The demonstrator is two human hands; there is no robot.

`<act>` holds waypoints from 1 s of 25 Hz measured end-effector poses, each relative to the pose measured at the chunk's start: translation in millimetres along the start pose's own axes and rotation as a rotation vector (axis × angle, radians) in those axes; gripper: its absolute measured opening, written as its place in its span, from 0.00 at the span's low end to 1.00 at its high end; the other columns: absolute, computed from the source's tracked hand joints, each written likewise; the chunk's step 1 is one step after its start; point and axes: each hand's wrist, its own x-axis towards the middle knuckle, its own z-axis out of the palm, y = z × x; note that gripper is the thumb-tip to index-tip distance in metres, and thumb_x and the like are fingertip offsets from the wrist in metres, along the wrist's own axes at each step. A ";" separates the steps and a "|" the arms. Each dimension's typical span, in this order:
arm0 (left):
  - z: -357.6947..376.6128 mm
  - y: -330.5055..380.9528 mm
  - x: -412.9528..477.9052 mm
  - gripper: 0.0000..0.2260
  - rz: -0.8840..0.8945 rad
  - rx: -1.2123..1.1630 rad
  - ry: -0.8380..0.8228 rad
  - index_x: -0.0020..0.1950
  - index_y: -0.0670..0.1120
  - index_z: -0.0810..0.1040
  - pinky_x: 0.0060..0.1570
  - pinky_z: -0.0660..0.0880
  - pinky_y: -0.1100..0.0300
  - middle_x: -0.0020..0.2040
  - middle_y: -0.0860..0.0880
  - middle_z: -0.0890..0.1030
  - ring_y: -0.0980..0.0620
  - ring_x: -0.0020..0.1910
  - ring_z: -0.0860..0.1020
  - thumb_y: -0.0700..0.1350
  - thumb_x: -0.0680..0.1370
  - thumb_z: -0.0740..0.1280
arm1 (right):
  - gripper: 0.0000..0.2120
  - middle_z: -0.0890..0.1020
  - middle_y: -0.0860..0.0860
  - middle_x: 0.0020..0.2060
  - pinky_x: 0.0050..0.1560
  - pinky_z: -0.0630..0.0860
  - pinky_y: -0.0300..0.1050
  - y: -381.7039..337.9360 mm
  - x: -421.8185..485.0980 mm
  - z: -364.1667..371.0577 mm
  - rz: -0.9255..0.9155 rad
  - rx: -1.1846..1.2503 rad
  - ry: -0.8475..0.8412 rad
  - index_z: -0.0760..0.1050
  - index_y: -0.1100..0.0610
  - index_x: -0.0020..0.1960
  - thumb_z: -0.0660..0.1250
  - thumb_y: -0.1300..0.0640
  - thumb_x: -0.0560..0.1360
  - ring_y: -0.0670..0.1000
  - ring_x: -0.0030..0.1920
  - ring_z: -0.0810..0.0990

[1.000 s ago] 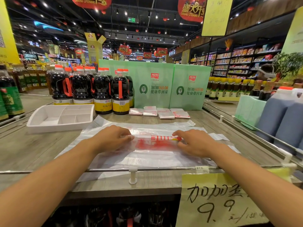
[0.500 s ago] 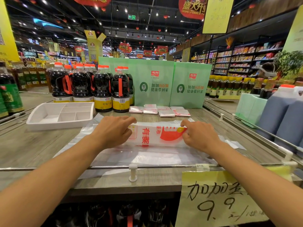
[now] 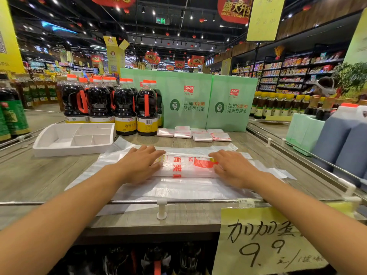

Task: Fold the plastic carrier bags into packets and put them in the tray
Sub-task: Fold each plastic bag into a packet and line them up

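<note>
Left grip (image 3: 139,165) and right grip (image 3: 232,168), fingers straight, wide, press flat on folded carrier bag (image 3: 186,165), right of tray (image 3: 73,152).

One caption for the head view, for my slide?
Left hand and right hand press a folded plastic bag flat near a white tray.

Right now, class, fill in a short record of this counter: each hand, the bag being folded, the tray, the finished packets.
Left hand: flat, fingers straight, pressing the bag's left end
Right hand: flat, pressing its right end
Carrier bag: folded into a long strip, lying on other flat bags
Tray: white, divided, left of the bags, no packet seen inside
Folded packets: a row before the green paper bags
</note>
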 end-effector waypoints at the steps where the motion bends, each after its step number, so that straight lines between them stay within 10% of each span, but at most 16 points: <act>1: 1.4 1.2 0.5 0.24 -0.006 -0.022 -0.023 0.81 0.57 0.57 0.70 0.62 0.48 0.73 0.51 0.68 0.48 0.71 0.66 0.59 0.85 0.49 | 0.24 0.71 0.52 0.73 0.71 0.65 0.53 -1.6 0.7 2.1 -0.025 0.053 -0.066 0.60 0.51 0.80 0.51 0.46 0.85 0.54 0.71 0.70; 22: 10.4 -6.5 0.2 0.39 -0.079 -0.167 -0.430 0.81 0.66 0.41 0.78 0.37 0.39 0.83 0.59 0.40 0.52 0.82 0.40 0.77 0.70 0.35 | 0.32 0.47 0.46 0.83 0.81 0.43 0.57 41.8 -0.6 14.5 0.187 0.214 -0.362 0.48 0.43 0.83 0.45 0.33 0.82 0.50 0.82 0.46; 25: 10.9 -10.3 -1.3 0.29 -0.129 -0.134 -0.405 0.81 0.65 0.41 0.77 0.36 0.38 0.83 0.58 0.41 0.51 0.82 0.41 0.69 0.81 0.40 | 0.31 0.50 0.44 0.83 0.80 0.44 0.61 46.7 0.4 17.0 0.231 0.165 -0.323 0.49 0.43 0.83 0.44 0.33 0.83 0.50 0.82 0.49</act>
